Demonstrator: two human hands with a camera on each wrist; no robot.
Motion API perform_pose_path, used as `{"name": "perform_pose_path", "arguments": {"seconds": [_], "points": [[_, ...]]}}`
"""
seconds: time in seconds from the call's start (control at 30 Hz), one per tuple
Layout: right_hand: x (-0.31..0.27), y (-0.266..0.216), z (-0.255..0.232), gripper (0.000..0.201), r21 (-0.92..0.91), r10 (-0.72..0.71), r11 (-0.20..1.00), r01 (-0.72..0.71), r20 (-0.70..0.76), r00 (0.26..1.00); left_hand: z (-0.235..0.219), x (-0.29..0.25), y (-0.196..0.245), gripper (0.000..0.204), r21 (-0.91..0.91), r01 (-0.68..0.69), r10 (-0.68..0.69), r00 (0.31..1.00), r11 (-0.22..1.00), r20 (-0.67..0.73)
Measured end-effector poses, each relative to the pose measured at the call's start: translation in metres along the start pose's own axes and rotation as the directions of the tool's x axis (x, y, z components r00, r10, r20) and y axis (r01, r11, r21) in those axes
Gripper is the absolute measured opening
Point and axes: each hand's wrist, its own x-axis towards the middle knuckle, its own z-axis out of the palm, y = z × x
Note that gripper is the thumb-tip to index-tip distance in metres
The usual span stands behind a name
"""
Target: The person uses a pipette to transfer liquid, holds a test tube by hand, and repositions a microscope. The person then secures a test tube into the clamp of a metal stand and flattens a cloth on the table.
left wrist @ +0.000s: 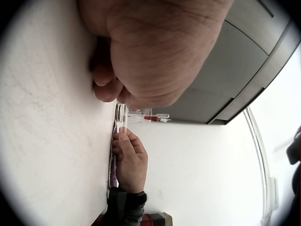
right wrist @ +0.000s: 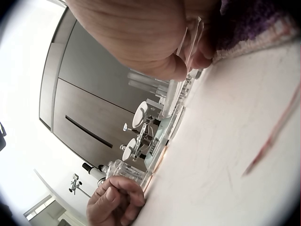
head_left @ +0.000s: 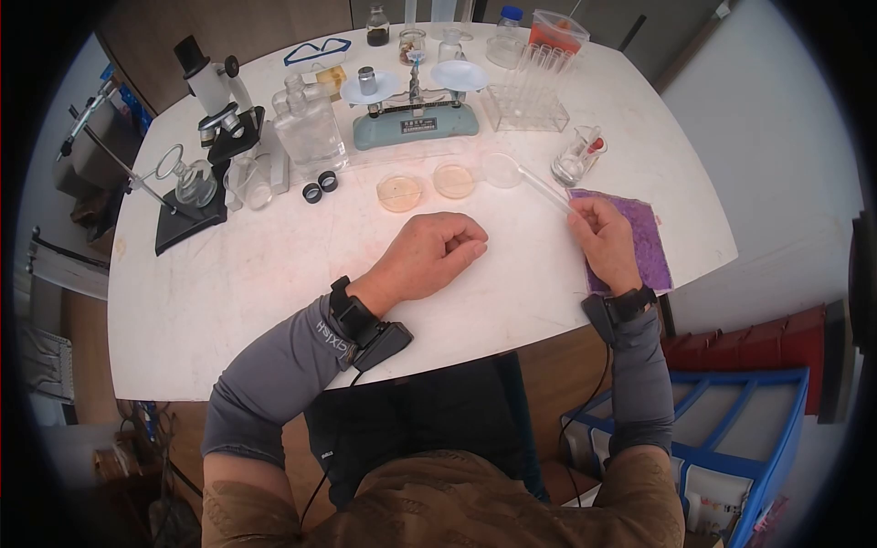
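In the head view my right hand [head_left: 605,245] pinches a clear glass test tube [head_left: 545,190] near one end. The tube slants away to the left, its far end overlapping a clear round dish [head_left: 498,172]. Seen from the right wrist, the test tube [right wrist: 173,96] runs out past the thumb and fingertips. My left hand [head_left: 425,254] rests on the white table [head_left: 274,301], fingers loosely curled around nothing. Beyond it lie two petri dishes with pale orange contents, a left dish [head_left: 399,194] and a right dish [head_left: 453,182]. A purple cloth [head_left: 649,242] lies beneath the right hand.
A balance scale [head_left: 416,126] with a metal weight stands at the back middle, beside a test tube rack [head_left: 525,111]. A small beaker [head_left: 571,166] is at the right. Leftward stand a large clear bottle [head_left: 309,128], two black eyepieces [head_left: 320,186], a microscope [head_left: 215,96] and a stand [head_left: 187,219].
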Motion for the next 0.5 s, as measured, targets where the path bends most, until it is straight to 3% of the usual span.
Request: {"name": "perform_pose_path", "arguments": {"seconds": [0.5], "points": [[0.0001,-0.0036,-0.0005,0.023,-0.003,0.021,1.000,-0.021,0.006,1.000,-0.0006,0.0001,0.0010,0.018,0.002,0.007,-0.007,1.000,1.000,0.001]]}}
